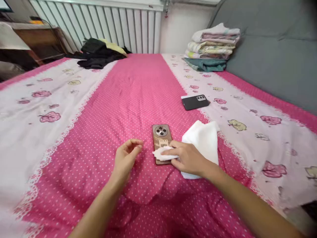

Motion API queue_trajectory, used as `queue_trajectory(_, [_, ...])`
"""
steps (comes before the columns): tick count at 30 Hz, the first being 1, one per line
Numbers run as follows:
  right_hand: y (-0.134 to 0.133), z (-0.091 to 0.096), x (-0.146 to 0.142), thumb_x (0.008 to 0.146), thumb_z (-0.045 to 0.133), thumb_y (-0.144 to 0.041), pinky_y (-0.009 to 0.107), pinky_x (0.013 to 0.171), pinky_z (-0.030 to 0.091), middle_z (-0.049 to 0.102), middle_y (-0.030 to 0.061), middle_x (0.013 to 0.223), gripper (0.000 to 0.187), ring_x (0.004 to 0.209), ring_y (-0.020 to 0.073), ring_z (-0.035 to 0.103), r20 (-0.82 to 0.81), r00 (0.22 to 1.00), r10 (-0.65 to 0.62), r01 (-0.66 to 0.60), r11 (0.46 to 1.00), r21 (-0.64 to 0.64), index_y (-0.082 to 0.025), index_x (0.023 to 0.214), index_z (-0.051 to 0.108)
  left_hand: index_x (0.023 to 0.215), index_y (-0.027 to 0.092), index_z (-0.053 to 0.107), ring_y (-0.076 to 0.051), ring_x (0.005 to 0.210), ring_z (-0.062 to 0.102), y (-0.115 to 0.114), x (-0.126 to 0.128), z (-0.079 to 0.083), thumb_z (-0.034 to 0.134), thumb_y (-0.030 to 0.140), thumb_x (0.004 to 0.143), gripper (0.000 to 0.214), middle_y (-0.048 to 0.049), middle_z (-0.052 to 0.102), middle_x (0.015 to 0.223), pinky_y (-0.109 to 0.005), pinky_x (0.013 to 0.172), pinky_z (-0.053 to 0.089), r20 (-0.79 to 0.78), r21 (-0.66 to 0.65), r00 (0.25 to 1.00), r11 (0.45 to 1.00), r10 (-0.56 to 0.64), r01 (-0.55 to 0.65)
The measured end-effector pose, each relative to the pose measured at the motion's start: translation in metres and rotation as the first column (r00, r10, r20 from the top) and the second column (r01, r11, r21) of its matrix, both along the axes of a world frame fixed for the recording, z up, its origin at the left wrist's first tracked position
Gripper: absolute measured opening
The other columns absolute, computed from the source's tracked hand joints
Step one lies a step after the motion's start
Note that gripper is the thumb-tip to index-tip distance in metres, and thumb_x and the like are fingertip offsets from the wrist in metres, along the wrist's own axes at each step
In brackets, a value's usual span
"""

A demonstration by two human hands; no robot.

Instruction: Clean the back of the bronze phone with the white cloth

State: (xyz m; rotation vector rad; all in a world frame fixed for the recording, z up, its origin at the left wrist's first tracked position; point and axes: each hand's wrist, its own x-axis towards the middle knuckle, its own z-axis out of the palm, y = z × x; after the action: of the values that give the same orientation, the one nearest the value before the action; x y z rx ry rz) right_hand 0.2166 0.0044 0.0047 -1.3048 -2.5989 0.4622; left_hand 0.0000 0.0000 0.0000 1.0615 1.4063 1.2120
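A brown phone (161,136) lies face down on the pink dotted bedspread (138,96), its round camera toward the far end. My right hand (188,158) grips a white cloth (203,140) and presses a corner of it onto the lower half of the phone. My left hand (126,158) hovers just left of the phone, its fingers loosely curled with thumb and fingertips close together, holding nothing that I can see.
A black phone (195,101) lies face down farther back on the right. A stack of folded clothes (213,46) sits at the far right by a grey headboard (272,49). Dark clothes (99,53) are heaped at the far left near a radiator (111,23).
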Motion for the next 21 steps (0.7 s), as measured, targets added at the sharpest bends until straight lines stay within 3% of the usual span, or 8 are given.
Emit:
queue_trajectory(5, [-0.002, 0.0, -0.003, 0.078, 0.043, -0.011, 0.026, 0.073, 0.042, 0.052, 0.0035, 0.107, 0.047, 0.089, 0.0158, 0.053, 0.079, 0.991, -0.107, 0.101, 0.992, 0.074, -0.03, 0.12, 0.053, 0.077, 0.015, 0.063, -0.008, 0.058, 0.05, 0.001, 0.0, 0.001, 0.065, 0.024, 0.065, 0.015, -0.0013, 0.06, 0.071, -0.021, 0.057, 0.039, -0.011, 0.006, 1.0, 1.0, 0.007, -0.007])
queue_trajectory(9, [0.001, -0.005, -0.003, 0.079, 0.041, -0.008, 0.032, 0.085, 0.041, 0.039, 0.0073, 0.133, 0.045, 0.107, 0.0212, 0.045, 0.094, 0.984, -0.15, 0.128, 0.969, 0.211, -0.021, 0.12, 0.053, 0.078, 0.015, 0.062, -0.008, 0.06, 0.051, 0.0, 0.002, 0.005, 0.063, 0.023, 0.067, 0.014, -0.001, 0.061, 0.072, -0.02, 0.059, 0.039, -0.033, 0.018, 0.999, 1.0, 0.016, -0.015])
queue_trajectory(12, [0.004, -0.01, -0.003, 0.081, 0.039, -0.006, 0.037, 0.091, 0.038, 0.04, 0.0085, 0.136, 0.041, 0.113, 0.024, 0.041, 0.123, 0.978, -0.169, 0.127, 0.948, 0.292, -0.015, 0.118, 0.054, 0.08, 0.014, 0.061, -0.007, 0.055, 0.048, -0.001, 0.003, 0.005, 0.062, 0.026, 0.068, 0.017, -0.0006, 0.059, 0.069, -0.021, 0.055, 0.038, -0.071, 0.014, 0.997, 1.0, -0.005, 0.006])
queue_trajectory(16, [0.008, -0.014, -0.001, 0.085, 0.038, -0.007, 0.037, 0.09, 0.041, 0.054, 0.0081, 0.123, 0.038, 0.113, 0.0235, 0.044, 0.135, 0.98, -0.148, 0.104, 0.951, 0.291, -0.013, 0.119, 0.053, 0.082, 0.013, 0.061, -0.007, 0.054, 0.046, -0.001, 0.003, 0.004, 0.06, 0.026, 0.07, 0.018, -0.0008, 0.058, 0.068, -0.02, 0.052, 0.036, -0.125, 0.03, 0.992, 0.999, -0.015, 0.019])
queue_trajectory(21, [0.01, -0.018, 0.004, 0.084, 0.037, -0.005, 0.036, 0.093, 0.041, 0.054, 0.0077, 0.124, 0.042, 0.115, 0.0214, 0.046, 0.061, 0.995, -0.081, 0.065, 0.97, 0.235, -0.014, 0.122, 0.053, 0.083, 0.013, 0.06, -0.007, 0.052, 0.044, -0.001, 0.003, 0.006, 0.059, 0.027, 0.071, 0.019, -0.0004, 0.057, 0.066, -0.02, 0.05, 0.035, -0.153, 0.021, 0.988, 0.999, -0.026, 0.03])
